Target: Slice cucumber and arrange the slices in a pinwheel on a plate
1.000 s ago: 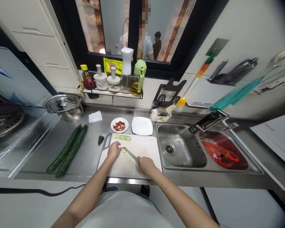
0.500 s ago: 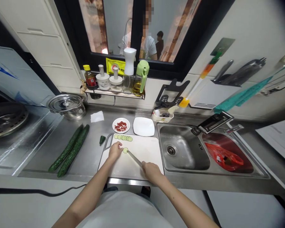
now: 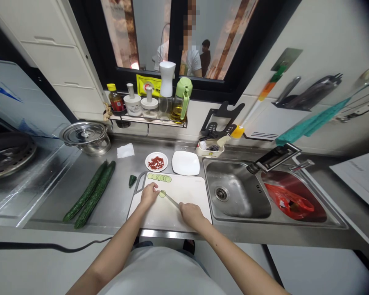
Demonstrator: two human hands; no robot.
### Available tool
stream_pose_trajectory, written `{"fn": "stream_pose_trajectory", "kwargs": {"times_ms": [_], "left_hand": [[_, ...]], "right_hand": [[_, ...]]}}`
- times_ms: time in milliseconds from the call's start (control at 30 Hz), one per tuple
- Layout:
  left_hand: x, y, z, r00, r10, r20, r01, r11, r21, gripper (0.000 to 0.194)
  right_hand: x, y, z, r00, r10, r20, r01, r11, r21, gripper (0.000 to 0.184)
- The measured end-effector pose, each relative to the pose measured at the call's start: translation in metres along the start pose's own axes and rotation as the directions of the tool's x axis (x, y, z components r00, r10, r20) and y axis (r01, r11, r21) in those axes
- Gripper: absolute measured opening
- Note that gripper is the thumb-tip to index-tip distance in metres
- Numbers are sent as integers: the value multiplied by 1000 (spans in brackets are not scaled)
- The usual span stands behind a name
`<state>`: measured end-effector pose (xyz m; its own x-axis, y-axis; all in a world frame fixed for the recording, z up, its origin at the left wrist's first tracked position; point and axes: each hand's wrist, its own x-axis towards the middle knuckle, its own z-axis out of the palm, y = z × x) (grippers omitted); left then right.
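Note:
On the white cutting board [image 3: 178, 221], my left hand [image 3: 149, 194] has its fingers curled, the tips at the left edge of a thin round cucumber slice [image 3: 162, 194]. My right hand [image 3: 191, 215] is wrapped round the handle of a knife [image 3: 172, 200]. The tip of its blade lies over the slice, close to my left fingertips. Along the board's far edge runs an overlapping row of cucumber slices [image 3: 159, 178]. A dark green cucumber end [image 3: 132, 180] lies left of the board's handle.
Two whole cucumbers [image 3: 90, 194] lie at left, before a lidded steel pot [image 3: 86, 137]. Behind the board stand a plate of chopped red pieces [image 3: 156, 162] and a white square plate [image 3: 186, 163]. A sink [image 3: 239, 196] adjoins at right. Above is a condiment shelf [image 3: 149, 121].
My right hand and the knife have shifted slightly left and away from me, bringing the blade further over the slice. My left hand stays in place.

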<state>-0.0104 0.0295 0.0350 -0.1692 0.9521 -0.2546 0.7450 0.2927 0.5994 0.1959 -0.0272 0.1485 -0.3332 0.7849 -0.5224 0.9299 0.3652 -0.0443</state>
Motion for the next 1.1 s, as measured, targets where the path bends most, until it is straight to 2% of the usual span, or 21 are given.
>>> {"fn": "stream_pose_trajectory", "kwargs": {"times_ms": [233, 433, 633, 800, 1000, 1100], "left_hand": [[-1, 1, 0, 1000, 1, 5, -1, 1000, -1, 20], [-3, 1, -1, 1000, 13, 5, -13, 1000, -5, 19], [-10, 4, -2, 995, 92, 36, -93, 995, 42, 22], [-19, 12, -5, 985, 163, 58, -169, 979, 114, 18], [-18, 19, -4, 991, 129, 43, -131, 990, 44, 13], [-14, 20, -3, 995, 86, 55, -85, 996, -27, 12]], "right_hand": [[7, 9, 4, 997, -36, -65, 31, 997, -76, 26], [0, 8, 6, 998, -20, -56, 16, 998, -65, 29], [-19, 8, 8, 999, 41, 12, -41, 999, 2, 32], [-31, 18, 17, 997, 64, -31, -61, 995, 80, 30], [-36, 29, 23, 977, 215, 2, -211, 955, 210, 31], [-34, 33, 26, 971, 241, 6, -234, 935, 265, 32]]}}
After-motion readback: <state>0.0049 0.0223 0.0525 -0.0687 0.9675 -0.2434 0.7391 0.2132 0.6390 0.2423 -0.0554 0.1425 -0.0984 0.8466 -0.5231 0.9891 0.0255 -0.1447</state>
